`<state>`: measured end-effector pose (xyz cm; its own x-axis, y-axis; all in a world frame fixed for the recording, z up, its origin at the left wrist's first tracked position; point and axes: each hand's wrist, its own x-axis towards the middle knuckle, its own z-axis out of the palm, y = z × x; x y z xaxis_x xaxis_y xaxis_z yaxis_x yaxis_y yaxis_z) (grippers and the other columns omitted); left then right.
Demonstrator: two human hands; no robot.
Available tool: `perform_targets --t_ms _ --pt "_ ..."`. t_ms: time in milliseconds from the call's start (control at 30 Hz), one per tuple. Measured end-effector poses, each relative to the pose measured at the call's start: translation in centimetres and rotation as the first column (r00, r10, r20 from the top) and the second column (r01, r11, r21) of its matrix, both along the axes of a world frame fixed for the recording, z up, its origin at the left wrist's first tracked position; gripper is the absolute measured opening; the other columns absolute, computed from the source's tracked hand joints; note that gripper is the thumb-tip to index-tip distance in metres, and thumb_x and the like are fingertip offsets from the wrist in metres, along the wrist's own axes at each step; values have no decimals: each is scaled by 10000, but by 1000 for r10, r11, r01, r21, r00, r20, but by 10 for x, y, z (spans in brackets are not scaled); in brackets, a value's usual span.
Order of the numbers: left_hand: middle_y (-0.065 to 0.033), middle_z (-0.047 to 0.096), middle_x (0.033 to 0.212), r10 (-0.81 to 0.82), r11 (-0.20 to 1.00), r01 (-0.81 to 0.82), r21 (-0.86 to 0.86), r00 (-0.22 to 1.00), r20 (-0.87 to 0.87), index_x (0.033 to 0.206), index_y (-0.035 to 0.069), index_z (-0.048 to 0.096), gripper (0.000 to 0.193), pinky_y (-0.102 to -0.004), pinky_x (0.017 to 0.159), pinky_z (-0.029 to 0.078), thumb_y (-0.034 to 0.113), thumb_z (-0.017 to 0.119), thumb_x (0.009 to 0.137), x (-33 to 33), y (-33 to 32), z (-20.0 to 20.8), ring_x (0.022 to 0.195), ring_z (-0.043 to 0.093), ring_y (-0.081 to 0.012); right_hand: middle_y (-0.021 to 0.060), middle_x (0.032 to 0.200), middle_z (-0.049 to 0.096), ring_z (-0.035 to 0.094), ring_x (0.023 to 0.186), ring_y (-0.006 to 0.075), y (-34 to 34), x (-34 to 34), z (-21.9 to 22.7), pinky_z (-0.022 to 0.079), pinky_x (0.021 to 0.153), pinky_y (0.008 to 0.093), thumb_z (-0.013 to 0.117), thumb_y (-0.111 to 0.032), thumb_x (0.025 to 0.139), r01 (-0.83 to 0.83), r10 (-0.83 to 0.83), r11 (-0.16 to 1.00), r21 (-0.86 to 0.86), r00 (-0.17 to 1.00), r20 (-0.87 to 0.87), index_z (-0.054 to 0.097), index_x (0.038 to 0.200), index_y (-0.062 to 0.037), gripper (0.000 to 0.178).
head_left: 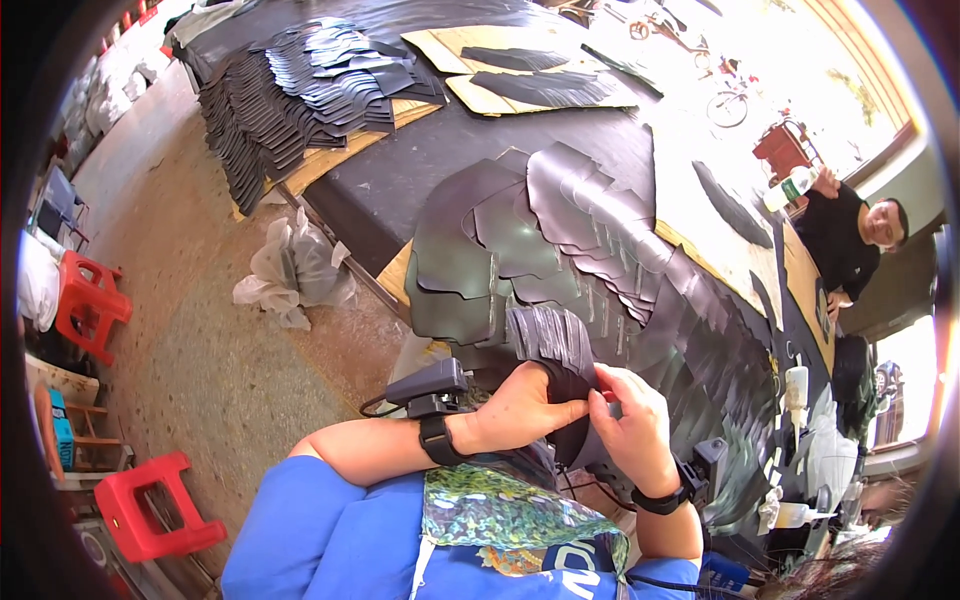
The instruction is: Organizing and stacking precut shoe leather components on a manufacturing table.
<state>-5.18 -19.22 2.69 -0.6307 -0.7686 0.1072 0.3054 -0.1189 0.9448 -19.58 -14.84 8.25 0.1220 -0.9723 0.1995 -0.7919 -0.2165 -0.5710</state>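
Note:
My left hand (pixel 522 408) is wrapped round a bundle of thin black leather-like pieces (pixel 550 333), held up in front of my body. The layered upper edges of the bundle fan out above my fingers. At its right side my right hand (pixel 635 425) pinches the edge with thumb and fingertips close together. Just beyond my hands, large dark cut pieces (pixel 460 240) overlap in rows on the work table. More dark strips (pixel 690 380) lie fanned out to the right of my right hand.
Stacked dark strips (pixel 300 90) lie at the table's far left, near boards with black pieces (pixel 540 90). Small white bottles (pixel 795 390) stand at right. A person (pixel 850 240) at the right holds a bottle (pixel 792 187). Red stools (pixel 160 505) and a plastic bag (pixel 295 270) sit left.

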Motion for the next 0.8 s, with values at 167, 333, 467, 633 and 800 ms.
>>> perform_targets --t_ms 167,333,467,633,800 --pt "-48 609 735 -9 998 10 -54 1000 21 886 -27 590 154 -259 615 445 66 560 767 1 -1 4 660 503 -68 148 853 589 584 715 302 -1 -2 -5 484 627 339 573 -28 693 -43 33 995 -93 994 -102 553 971 7 281" --pt "-49 608 728 -12 1000 13 -16 996 93 888 -35 584 188 -257 612 441 81 552 744 2 0 -2 650 496 -66 123 792 575 570 669 288 -4 -3 0 477 589 345 557 26 632 -58 9 980 -193 970 -243 563 919 -26 292" --pt "-61 608 723 5 999 1 -48 990 138 910 -37 572 225 -261 571 439 92 545 728 7 1 -2 619 486 -65 121 737 556 556 659 290 -14 -20 21 458 595 342 520 56 617 8 -112 934 -358 957 -269 566 845 -23 246" --pt "-158 603 825 37 985 -25 -173 997 62 987 -37 547 294 -285 648 453 74 520 715 25 3 1 666 520 -143 86 689 531 520 615 178 -33 -73 43 408 586 265 503 27 742 236 -251 927 -290 968 -13 574 850 0 132" --pt "-72 575 877 -104 865 194 -462 971 214 969 33 556 343 -285 730 444 -6 561 628 38 -3 15 791 559 -191 40 711 565 517 654 94 -57 -101 8 417 615 220 636 -42 693 110 -146 978 178 967 208 573 809 13 143"
